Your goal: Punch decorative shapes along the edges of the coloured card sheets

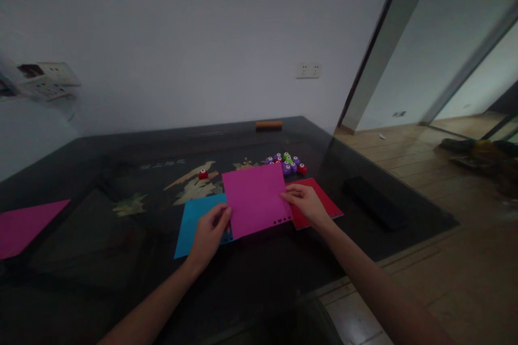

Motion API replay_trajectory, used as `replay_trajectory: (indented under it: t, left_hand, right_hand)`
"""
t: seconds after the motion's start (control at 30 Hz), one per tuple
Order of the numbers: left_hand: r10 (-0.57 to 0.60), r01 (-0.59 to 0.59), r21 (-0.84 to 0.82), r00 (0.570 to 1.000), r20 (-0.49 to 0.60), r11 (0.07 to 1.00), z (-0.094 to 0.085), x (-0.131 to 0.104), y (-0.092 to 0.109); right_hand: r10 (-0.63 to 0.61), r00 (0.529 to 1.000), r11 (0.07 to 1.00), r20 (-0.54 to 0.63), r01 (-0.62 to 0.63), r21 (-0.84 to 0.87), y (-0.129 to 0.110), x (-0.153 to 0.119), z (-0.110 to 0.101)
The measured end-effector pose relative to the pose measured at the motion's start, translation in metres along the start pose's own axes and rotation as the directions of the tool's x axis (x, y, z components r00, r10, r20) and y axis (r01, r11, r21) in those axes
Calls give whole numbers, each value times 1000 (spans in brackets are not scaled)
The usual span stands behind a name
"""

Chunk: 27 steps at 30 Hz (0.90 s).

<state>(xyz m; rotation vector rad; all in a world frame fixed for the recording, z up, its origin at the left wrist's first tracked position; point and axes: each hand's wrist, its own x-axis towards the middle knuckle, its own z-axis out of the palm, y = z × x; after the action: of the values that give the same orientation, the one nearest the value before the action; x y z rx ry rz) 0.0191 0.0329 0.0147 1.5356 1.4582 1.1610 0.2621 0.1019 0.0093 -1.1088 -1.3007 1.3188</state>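
Note:
A magenta sheet of paper (257, 199) is held up between my two hands, with small dark marks along its lower right edge. My left hand (212, 229) pinches its left edge, and my right hand (305, 202) grips its right edge. Behind it to the left lies a blue sheet (188, 226), partly covered. On the right a red sheet (319, 197) lies partly under my right hand. Just beyond the magenta sheet sit several small purple, green and red toys with eyes (288, 164). One red toy (203, 174) stands apart, farther left.
Another magenta sheet (30, 226) lies at the far left of the dark glossy table (121, 259). A long black object (374, 202) rests near the right edge. An orange-brown bar (269, 125) lies at the back, below a wall socket (308, 70).

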Motion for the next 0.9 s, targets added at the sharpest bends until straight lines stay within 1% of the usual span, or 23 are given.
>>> replay_trajectory:
  t: [0.1, 0.17, 0.3, 0.4, 0.5, 0.57, 0.63, 0.73, 0.8, 0.83, 0.9]
  left_hand:
    - [-24, 21, -68, 999, -42, 997, 0, 2, -2]
    - [-27, 21, -96, 998, -57, 995, 1, 2, -3]
    - [-37, 32, -101, 998, -53, 994, 4, 0, -2]
    - [-49, 36, -136, 995, -92, 990, 7, 0, 1]
    - [-30, 5, -175, 989, -143, 985, 11, 0, 6]
    - [3, -27, -166, 990, -140, 986, 13, 2, 10]
    - [40, -53, -118, 993, -110, 992, 16, 5, 16]
    - [85, -86, -6, 994, -71, 996, 26, 13, 25]
    - [98, -96, 37, 994, -41, 995, 39, 21, 32]
    - [95, -94, 41, 995, -16, 995, 46, 25, 34]
    - [86, -87, 22, 996, 33, 996, 63, 35, 39]
  right_hand:
    - [18, 1000, 1000, 12, -18, 20, -1, -2, 1]
    - [14, 1000, 1000, 0, -14, 27, -2, -2, 1]
    - [-14, 1000, 1000, -13, 15, 25, -1, 0, 1]
    - [-15, 1000, 1000, 6, 15, 17, 2, 1, 0]
    - [-14, 1000, 1000, 25, 14, 2, 3, 3, -2]
    - [-14, 1000, 1000, 28, 14, -17, 1, 4, -5]
    - [-26, 999, 998, 31, 28, -51, -4, 6, -12]
    - [-61, 998, 994, 21, 63, -90, -12, 9, -30]
    - [-63, 998, 992, 11, 64, -110, -14, 11, -47]
    - [-56, 998, 990, 7, 56, -127, -14, 12, -56]
    - [-40, 999, 988, -36, 34, -150, -12, 14, -74]
